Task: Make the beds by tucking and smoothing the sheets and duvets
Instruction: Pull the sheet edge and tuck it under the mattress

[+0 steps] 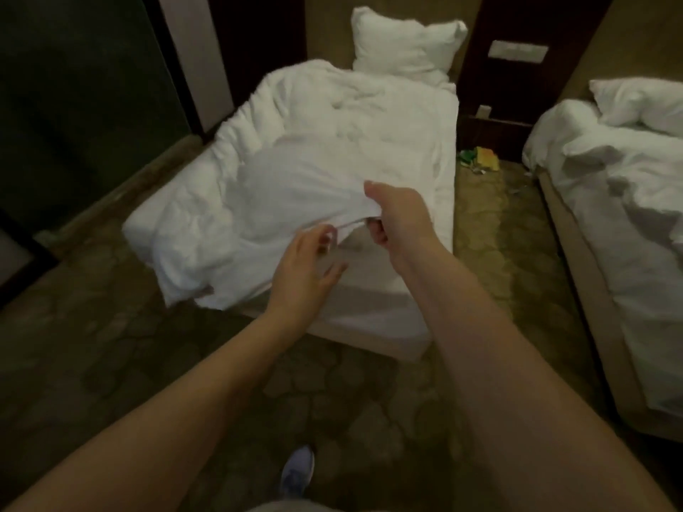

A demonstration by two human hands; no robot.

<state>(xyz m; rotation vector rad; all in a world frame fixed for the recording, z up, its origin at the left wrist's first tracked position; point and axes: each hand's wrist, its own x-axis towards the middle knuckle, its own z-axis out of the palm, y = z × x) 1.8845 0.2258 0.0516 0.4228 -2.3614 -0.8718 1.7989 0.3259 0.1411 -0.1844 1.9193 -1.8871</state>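
Observation:
A single bed (369,315) stands in front of me with a rumpled white duvet (314,142) spread over it and a white pillow (403,42) upright at its head. My right hand (399,216) grips the duvet's foot edge and lifts it off the mattress. My left hand (306,267) is just below and left of it, fingers spread and relaxed, its fingertips close to the same edge; whether they touch the cloth is unclear. The duvet's left corner (184,282) droops over the bed's foot.
A second unmade bed (628,216) with a pillow (643,105) lies to the right across a carpeted aisle. Green and yellow litter (480,160) lies on the floor by a dark nightstand (495,131). A dark wall runs along the left. My blue shoe (297,471) is on the carpet.

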